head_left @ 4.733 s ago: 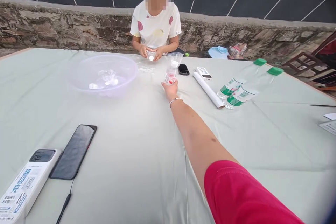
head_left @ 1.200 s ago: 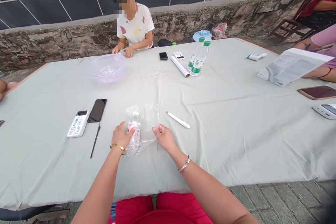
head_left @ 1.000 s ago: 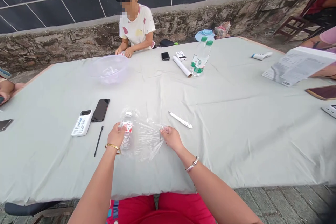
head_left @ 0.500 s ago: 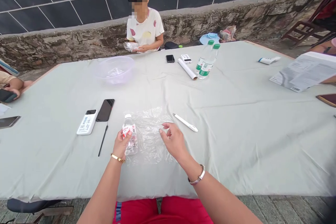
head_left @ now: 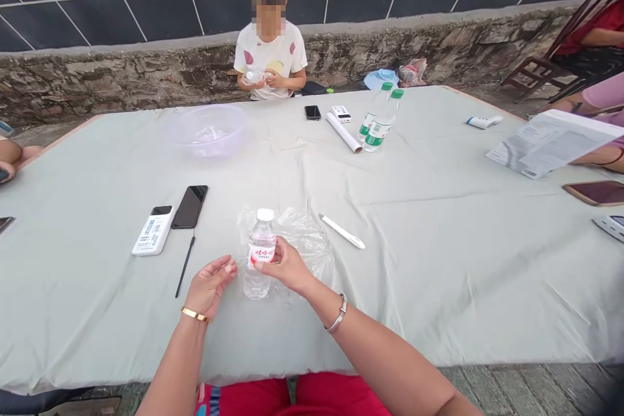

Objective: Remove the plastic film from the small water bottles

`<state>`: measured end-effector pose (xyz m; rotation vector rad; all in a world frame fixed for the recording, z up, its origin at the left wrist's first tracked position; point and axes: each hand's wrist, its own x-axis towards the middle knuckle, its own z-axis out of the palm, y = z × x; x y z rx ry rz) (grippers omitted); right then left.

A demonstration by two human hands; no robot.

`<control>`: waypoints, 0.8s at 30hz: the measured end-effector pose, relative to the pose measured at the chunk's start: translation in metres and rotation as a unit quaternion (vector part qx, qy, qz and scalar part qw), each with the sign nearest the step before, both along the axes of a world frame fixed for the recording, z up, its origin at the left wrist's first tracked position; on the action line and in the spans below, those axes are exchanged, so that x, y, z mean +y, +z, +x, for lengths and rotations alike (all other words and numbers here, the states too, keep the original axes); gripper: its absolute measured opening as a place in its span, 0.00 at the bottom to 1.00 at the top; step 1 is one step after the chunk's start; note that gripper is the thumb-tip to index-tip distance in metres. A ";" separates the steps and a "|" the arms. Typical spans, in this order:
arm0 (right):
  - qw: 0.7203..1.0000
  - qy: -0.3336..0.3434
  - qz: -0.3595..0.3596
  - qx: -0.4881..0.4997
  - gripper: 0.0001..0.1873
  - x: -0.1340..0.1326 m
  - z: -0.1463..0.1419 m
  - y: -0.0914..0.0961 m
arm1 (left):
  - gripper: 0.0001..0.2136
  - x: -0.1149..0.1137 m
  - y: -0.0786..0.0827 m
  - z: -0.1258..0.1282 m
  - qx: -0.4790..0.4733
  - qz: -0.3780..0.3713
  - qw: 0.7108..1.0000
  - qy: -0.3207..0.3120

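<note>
The right hand (head_left: 287, 266) is clamped on a small water bottle (head_left: 260, 253), its fingers (head_left: 280, 255) wrapped against the red label from the 3 o'clock side. The bottle stands upright with its white cap at 12 o'clock. The left hand (head_left: 209, 286) lies open and empty, palm up, just beside the bottle at 9 o'clock and not touching it. One crumpled clear plastic sheet (head_left: 312, 250) lies behind the bottle, at 1 o'clock from it.

Further off on the grey-green tablecloth (head_left: 439, 299), counted from the hands: one clear plastic basin (head_left: 209, 131) at 11 o'clock, two large green-capped bottles (head_left: 375, 120) and one white paper roll (head_left: 344, 132) at 1 o'clock, and one white pen (head_left: 341, 231) at 2 o'clock. At 10 o'clock, one black phone (head_left: 189, 207) lies beside one white power bank (head_left: 153, 229). At 12 o'clock, a seated co-worker's hands (head_left: 260, 78) hold something small and clear across the table.
</note>
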<state>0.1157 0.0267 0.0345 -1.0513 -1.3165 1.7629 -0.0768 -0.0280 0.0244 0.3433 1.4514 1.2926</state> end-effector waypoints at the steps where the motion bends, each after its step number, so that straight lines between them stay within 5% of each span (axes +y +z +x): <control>1: 1.000 -0.021 0.019 0.000 0.29 0.005 0.007 0.003 | 0.15 0.003 -0.002 -0.007 0.009 -0.011 0.999 0.035; 4: 0.991 -0.115 0.070 -0.019 0.30 0.026 0.028 0.006 | 0.10 0.010 -0.003 -0.025 0.086 -0.018 0.990 0.111; 6: 0.983 -0.157 0.091 -0.031 0.28 0.040 0.039 0.003 | 0.11 0.014 0.002 -0.029 0.168 -0.006 0.980 0.103; 10: 0.985 -0.147 0.081 -0.031 0.26 0.046 0.046 -0.010 | 0.28 0.032 0.017 -0.004 0.285 0.029 0.956 -0.060; 16: 0.996 -0.055 0.062 0.030 0.31 0.024 0.042 -0.021 | 0.45 0.073 0.018 0.054 0.151 -0.033 0.962 -0.224; 20: 0.995 -0.024 0.076 0.052 0.34 0.016 0.044 -0.019 | 0.28 0.074 0.000 0.057 0.188 0.045 0.965 -0.176; 24: 0.993 -0.020 0.101 0.056 0.30 0.010 0.051 -0.014 | 0.17 0.056 -0.012 0.023 0.316 0.053 0.941 -0.113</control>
